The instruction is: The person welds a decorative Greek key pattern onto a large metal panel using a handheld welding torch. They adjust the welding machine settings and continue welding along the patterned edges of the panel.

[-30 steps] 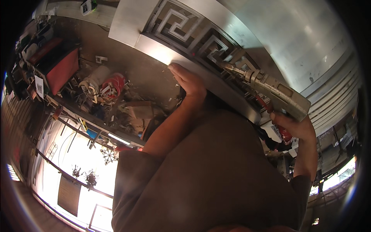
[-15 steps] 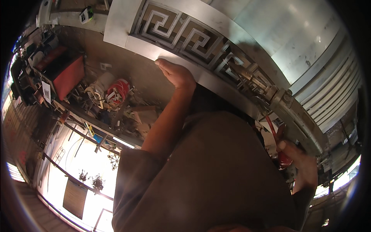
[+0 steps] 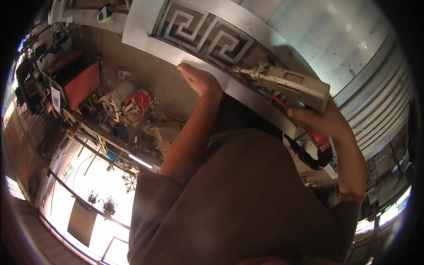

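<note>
A silvery metal panel (image 3: 176, 56) with an angular key-pattern cutout lies across the upper middle. My left hand (image 3: 202, 82) rests at its near edge, fingers stretched out and holding nothing. On the right, my right hand (image 3: 316, 121) is closed around the red grip of what looks like a welding gun (image 3: 293, 84), with a boxy metal body and a brass-coloured nozzle. The nozzle points left, close to the near rail beside the pattern. A dark wrapped cable (image 3: 304, 158) hangs from the grip. The gun's body hides the right end of the pattern.
At the left stands a red and black box (image 3: 81, 86). A red bucket (image 3: 140, 102) sits on the floor among scraps. A black and green tape measure (image 3: 104, 14) lies at the upper left. Slatted metal (image 3: 375, 115) runs along the right.
My right hand has brought the gun up and to the left, and its nozzle has swung toward the panel's rail. The left hand stays nearly in place.
</note>
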Demonstrator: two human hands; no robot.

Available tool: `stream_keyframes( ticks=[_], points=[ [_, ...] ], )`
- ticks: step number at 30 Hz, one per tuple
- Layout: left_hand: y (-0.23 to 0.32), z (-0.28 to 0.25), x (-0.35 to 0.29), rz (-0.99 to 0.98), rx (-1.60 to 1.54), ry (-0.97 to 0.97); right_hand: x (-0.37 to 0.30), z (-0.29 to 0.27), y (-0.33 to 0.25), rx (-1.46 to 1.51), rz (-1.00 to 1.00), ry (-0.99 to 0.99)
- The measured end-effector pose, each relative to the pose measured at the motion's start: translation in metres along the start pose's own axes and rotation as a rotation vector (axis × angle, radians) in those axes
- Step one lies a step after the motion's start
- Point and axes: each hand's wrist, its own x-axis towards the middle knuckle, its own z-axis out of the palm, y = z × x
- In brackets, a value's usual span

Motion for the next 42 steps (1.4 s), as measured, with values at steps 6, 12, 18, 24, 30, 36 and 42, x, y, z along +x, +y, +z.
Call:
stream_keyframes(
  ticks=[6,12,18,24,30,36,42],
  points=[
    [-0.007,-0.001,0.005,0.004,-0.018,0.019,0.021,0.006,-0.007,0.004,-0.087,-0.046],
    [-0.02,-0.005,0.013,-0.014,-0.071,0.016,0.032,0.01,-0.005,0.035,-0.049,-0.085],
    [-0.022,-0.006,0.016,-0.053,-0.137,0.017,0.033,0.013,-0.001,0.044,-0.082,-0.068],
    [-0.007,0.002,0.004,0.022,0.038,0.09,0.036,0.018,-0.004,0.056,-0.159,-0.053],
    [-0.003,0.003,0.004,-0.003,0.017,0.08,0.035,0.017,-0.003,0.076,-0.057,-0.08],
    [-0.006,0.002,0.005,0.006,0.006,0.068,0.038,0.016,-0.002,0.045,-0.073,-0.072],
    [-0.004,0.003,0.004,0.04,0.032,0.077,0.036,0.016,-0.001,0.018,-0.1,-0.053]
  ],
)
